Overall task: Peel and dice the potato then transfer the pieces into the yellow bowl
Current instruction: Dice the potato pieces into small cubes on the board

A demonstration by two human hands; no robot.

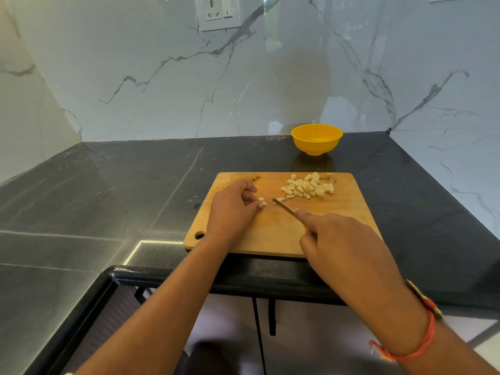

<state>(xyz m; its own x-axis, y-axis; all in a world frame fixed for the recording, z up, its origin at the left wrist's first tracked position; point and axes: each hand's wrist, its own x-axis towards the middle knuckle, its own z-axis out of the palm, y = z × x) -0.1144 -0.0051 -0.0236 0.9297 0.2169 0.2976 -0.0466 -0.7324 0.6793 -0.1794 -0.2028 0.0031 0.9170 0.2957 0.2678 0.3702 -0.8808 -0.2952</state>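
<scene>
A wooden cutting board (pixel 332 215) lies on the dark counter. A heap of pale diced potato (pixel 308 185) sits at its far right part. My left hand (pixel 232 207) has curled fingers that pinch a small leftover piece of potato (pixel 262 202) against the board. My right hand (pixel 343 239) grips a knife (pixel 284 206), index finger laid along its spine, the blade tip resting on the board just right of that piece. One loose cube lies by the blade tip. The yellow bowl (pixel 316 138) stands beyond the board near the wall, with nothing showing inside.
Brown potato peels (pixel 247 176) lie at the board's far left edge. A dark stone counter (pixel 108 185) runs left and right to marble walls. A wall socket (pixel 219 12) is high up. The counter's front edge is just under my forearms.
</scene>
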